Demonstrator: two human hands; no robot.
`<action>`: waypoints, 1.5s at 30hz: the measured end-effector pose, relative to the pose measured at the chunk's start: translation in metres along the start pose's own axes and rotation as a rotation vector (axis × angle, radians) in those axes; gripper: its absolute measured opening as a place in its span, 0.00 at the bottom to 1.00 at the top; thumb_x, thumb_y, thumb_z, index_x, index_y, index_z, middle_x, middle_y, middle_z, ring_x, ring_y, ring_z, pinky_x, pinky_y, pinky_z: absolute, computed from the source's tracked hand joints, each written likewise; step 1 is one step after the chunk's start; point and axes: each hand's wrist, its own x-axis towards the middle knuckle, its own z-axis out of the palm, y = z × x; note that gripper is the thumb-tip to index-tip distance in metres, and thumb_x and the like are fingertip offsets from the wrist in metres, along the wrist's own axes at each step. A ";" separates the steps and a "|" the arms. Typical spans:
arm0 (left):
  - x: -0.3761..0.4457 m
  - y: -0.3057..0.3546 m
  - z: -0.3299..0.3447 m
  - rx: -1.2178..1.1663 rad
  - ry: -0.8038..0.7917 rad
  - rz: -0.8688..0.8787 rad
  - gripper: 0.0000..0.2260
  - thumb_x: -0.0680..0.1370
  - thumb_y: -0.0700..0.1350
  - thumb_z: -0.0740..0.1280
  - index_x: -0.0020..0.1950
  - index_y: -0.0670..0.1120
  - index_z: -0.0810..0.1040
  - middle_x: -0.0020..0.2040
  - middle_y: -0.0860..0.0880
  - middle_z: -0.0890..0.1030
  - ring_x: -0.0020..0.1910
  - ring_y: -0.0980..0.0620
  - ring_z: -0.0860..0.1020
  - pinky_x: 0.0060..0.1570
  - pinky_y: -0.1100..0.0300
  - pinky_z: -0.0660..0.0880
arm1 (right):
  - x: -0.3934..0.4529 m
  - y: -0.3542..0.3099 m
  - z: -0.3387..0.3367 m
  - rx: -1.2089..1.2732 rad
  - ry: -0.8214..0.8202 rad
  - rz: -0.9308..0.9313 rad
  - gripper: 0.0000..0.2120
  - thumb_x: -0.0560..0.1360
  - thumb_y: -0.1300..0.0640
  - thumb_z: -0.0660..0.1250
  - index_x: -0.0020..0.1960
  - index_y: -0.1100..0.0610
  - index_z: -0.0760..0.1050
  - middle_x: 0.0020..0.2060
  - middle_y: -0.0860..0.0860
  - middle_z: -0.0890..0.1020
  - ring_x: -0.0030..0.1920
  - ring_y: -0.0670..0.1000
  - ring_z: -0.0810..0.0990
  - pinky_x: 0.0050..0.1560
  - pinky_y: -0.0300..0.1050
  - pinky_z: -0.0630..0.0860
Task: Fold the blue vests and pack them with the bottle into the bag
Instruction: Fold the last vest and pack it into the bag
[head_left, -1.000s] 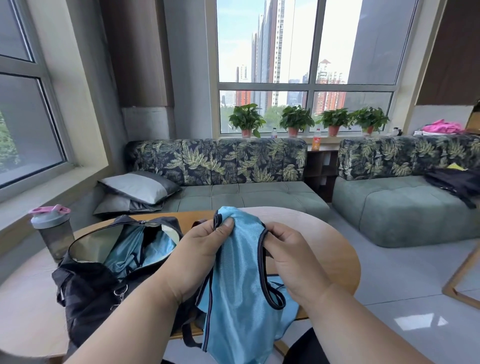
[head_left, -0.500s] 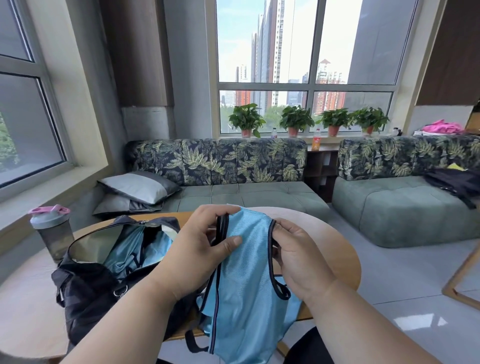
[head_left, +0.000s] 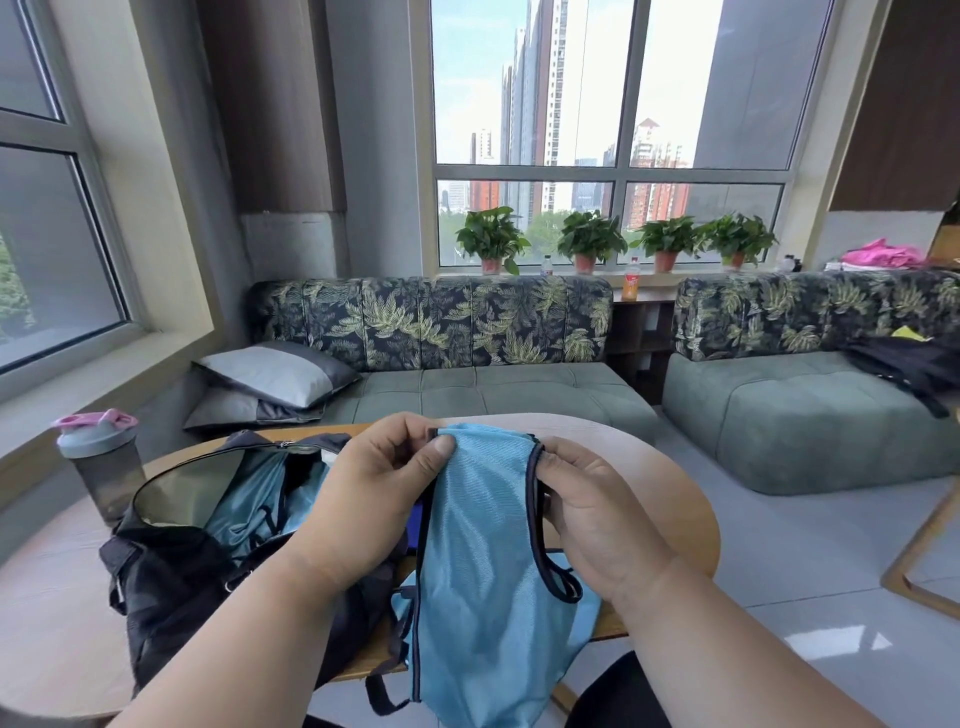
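Now my left hand (head_left: 384, 488) has slid up to pinch the top of the blue vest (head_left: 483, 561) while my right hand (head_left: 587, 509) grips its other edge above the counter (head_left: 665, 467), so I can fold it for the bag (head_left: 171, 561).

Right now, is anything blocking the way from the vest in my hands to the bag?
Nothing visible does. The vest, held by the left hand and right hand, hangs right of the bag, whose unzipped mouth already holds blue fabric but has room.
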 end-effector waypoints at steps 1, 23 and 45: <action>0.001 0.000 0.000 -0.030 0.007 -0.011 0.14 0.78 0.55 0.74 0.41 0.47 0.76 0.38 0.50 0.74 0.39 0.52 0.70 0.42 0.55 0.68 | 0.000 0.000 0.001 -0.033 -0.007 -0.015 0.14 0.78 0.55 0.71 0.57 0.65 0.84 0.54 0.64 0.86 0.52 0.58 0.85 0.52 0.48 0.81; -0.006 0.021 0.004 -0.510 -0.085 -0.263 0.15 0.79 0.49 0.71 0.56 0.38 0.84 0.53 0.35 0.85 0.49 0.42 0.83 0.54 0.49 0.80 | -0.005 0.036 -0.039 -0.515 -0.239 0.117 0.15 0.76 0.48 0.76 0.59 0.55 0.82 0.56 0.63 0.82 0.52 0.51 0.82 0.58 0.46 0.78; -0.004 0.020 -0.002 -0.486 0.009 -0.248 0.11 0.79 0.49 0.70 0.55 0.43 0.86 0.53 0.39 0.86 0.49 0.44 0.84 0.53 0.53 0.81 | -0.012 0.049 -0.028 -0.790 -0.376 0.108 0.11 0.66 0.59 0.68 0.35 0.50 0.66 0.34 0.47 0.68 0.38 0.50 0.64 0.42 0.48 0.62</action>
